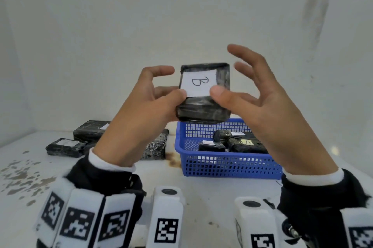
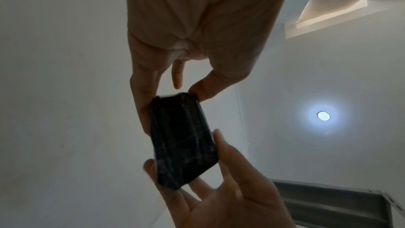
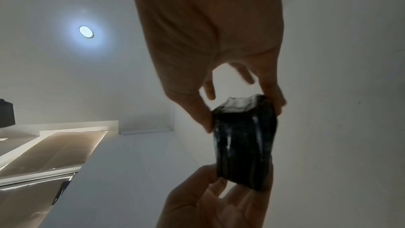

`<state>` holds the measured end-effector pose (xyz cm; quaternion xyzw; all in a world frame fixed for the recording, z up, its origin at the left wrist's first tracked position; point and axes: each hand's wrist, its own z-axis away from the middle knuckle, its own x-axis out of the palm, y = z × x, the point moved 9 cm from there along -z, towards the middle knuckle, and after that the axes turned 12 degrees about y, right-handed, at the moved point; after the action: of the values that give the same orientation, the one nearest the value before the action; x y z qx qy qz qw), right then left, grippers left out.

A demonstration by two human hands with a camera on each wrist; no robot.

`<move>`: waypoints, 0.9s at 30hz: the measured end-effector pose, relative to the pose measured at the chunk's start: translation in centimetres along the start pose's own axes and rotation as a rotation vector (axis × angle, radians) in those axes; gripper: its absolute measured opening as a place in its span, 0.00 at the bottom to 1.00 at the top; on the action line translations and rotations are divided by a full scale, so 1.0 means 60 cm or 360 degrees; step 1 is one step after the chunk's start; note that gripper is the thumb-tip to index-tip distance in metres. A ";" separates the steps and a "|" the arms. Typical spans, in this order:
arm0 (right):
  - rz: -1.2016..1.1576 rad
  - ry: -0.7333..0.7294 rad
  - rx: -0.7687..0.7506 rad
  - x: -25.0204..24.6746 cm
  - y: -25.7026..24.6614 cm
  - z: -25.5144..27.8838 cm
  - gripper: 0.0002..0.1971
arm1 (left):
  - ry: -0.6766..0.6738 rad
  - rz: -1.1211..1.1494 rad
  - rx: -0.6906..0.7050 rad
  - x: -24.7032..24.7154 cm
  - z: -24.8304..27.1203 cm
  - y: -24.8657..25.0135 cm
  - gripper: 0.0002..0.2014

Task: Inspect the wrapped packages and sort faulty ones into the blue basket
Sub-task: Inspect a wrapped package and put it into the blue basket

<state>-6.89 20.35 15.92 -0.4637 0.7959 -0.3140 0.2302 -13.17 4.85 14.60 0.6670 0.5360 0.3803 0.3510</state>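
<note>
Both hands pinch B-labelled pkg (image 1: 203, 94) upright, long axis vertical; blue basket (image 1: 228, 165) directly below, nearer right hand (image 1: 260, 104) than left hand (image 1: 145, 102).

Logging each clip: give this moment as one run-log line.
phase: inspection | held: black film-wrapped package labelled B | left hand: grips | right hand: thumb and finger pinch | blue mesh plastic basket: holds packages

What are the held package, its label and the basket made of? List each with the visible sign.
Held package: black core under clear glossy film, likely plastic wrap; wrinkles and shiny streaks show.
Label: matte white paper, apparently; a handwritten B in dark ink.
Blue basket: moulded plastic, by its uniform colour and grid of small holes.
</note>
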 end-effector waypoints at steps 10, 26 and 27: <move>-0.0068 -0.0015 0.0200 0.008 0.024 0.000 0.35 | -0.0063 -0.0107 0.0051 0.008 0.005 0.001 0.23; 0.0017 -0.0072 0.0214 0.007 0.015 0.006 0.20 | -0.0101 -0.0253 0.0201 0.008 0.004 0.009 0.13; 0.0016 -0.0074 0.0211 0.008 0.016 0.005 0.19 | -0.0108 -0.0251 0.0210 0.008 0.004 0.009 0.12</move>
<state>-7.45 20.19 15.00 -0.4507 0.7700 -0.3541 0.2804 -12.65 5.19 15.02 0.6568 0.5985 0.2925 0.3533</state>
